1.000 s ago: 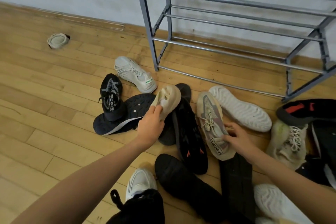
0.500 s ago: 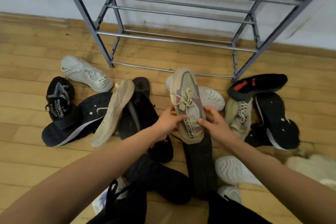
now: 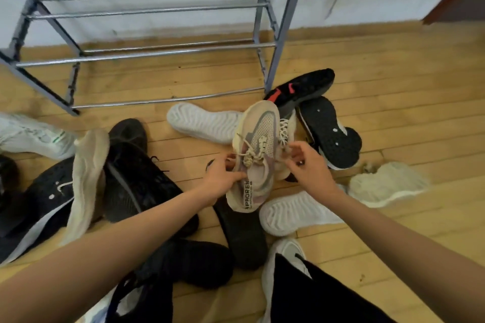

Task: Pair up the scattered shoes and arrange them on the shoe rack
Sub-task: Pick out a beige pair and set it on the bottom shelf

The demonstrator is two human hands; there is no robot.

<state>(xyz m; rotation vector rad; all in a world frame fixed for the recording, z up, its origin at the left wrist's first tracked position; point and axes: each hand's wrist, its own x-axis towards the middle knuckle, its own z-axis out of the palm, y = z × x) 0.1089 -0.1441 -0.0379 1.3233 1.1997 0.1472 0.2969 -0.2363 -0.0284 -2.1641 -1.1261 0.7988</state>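
Observation:
A beige and grey mesh sneaker (image 3: 258, 147) with a lettered heel tab is lifted above the pile, toe pointing away from me. My left hand (image 3: 223, 178) grips its left side near the collar. My right hand (image 3: 308, 165) pinches its right side by the laces. Behind it lies a second beige laced sneaker (image 3: 287, 126), mostly hidden. Another beige shoe (image 3: 86, 178) lies on its side at the left. The grey metal shoe rack (image 3: 147, 52) stands empty against the wall.
Several black shoes (image 3: 136, 173) and white shoes (image 3: 204, 122) lie scattered on the wooden floor, some sole up. A black and red shoe (image 3: 301, 88) rests by the rack's right leg. A fluffy cream shoe (image 3: 385, 183) lies at the right.
My left hand let go of the beige shoe at the left and joined the right hand on the mesh sneaker, which rose off the floor. The view swung right.

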